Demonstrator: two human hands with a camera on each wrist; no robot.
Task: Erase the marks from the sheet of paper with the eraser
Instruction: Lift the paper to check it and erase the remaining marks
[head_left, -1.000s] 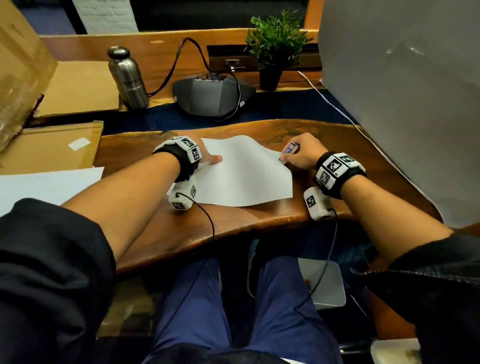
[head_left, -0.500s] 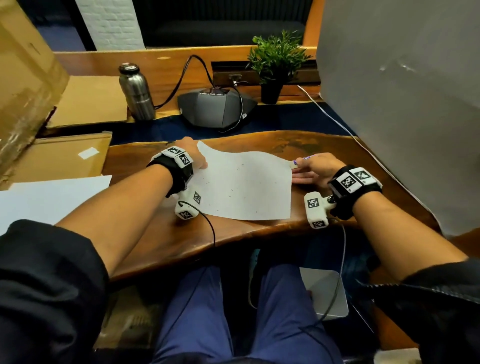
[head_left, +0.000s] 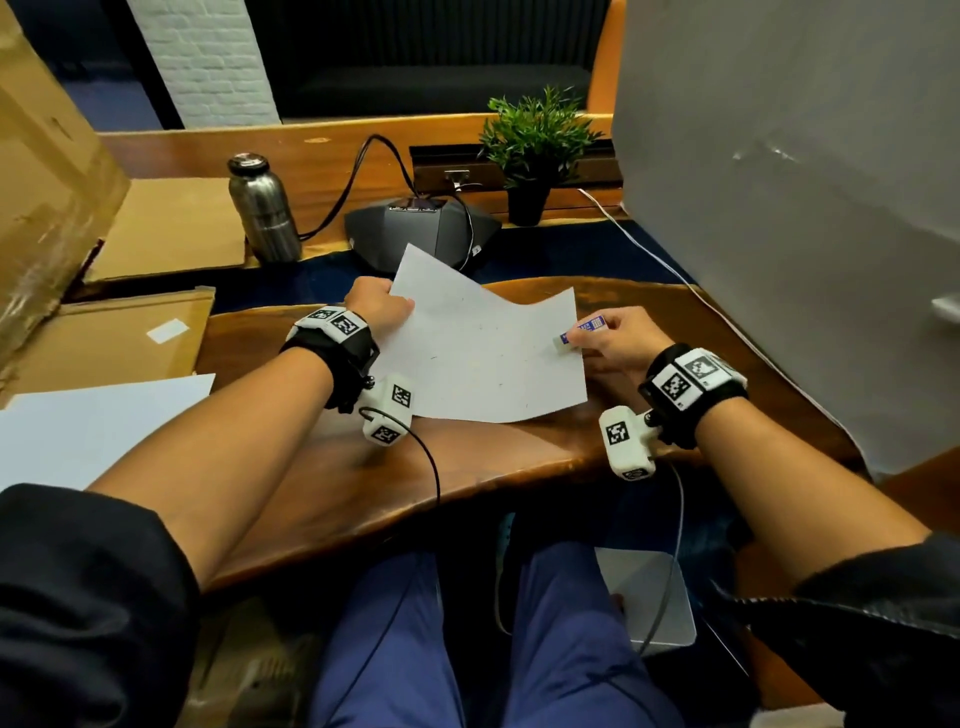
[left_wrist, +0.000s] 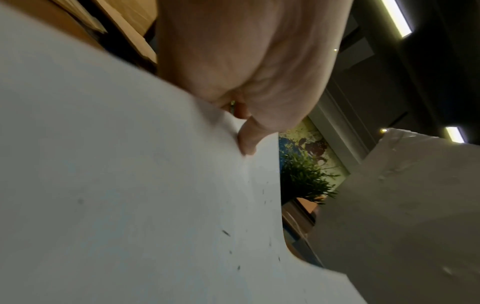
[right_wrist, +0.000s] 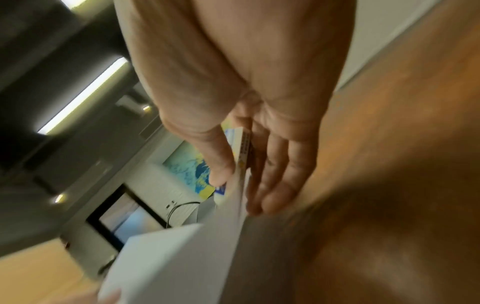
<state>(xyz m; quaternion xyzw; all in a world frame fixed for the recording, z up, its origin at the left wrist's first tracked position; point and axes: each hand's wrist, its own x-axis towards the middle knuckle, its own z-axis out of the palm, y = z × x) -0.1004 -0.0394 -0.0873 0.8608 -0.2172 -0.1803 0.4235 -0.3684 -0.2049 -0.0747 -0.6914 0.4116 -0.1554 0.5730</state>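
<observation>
The white sheet of paper is raised off the wooden desk and bowed, its far left corner highest. Small dark specks dot it. My left hand pinches its left edge; in the left wrist view the thumb lies on top of the sheet. My right hand holds the eraser, white with a blue sleeve, at the sheet's right edge. In the right wrist view the thumb presses the eraser onto the paper's edge, with fingers underneath.
Behind the desk stand a steel bottle, a dark conference speaker with cables, and a potted plant. A grey panel walls the right side. Cardboard and a second white sheet lie at the left.
The sheet lay flat under my left hand; that hand has now lifted its far left corner. My right hand, still holding the eraser, has taken the sheet's right edge.
</observation>
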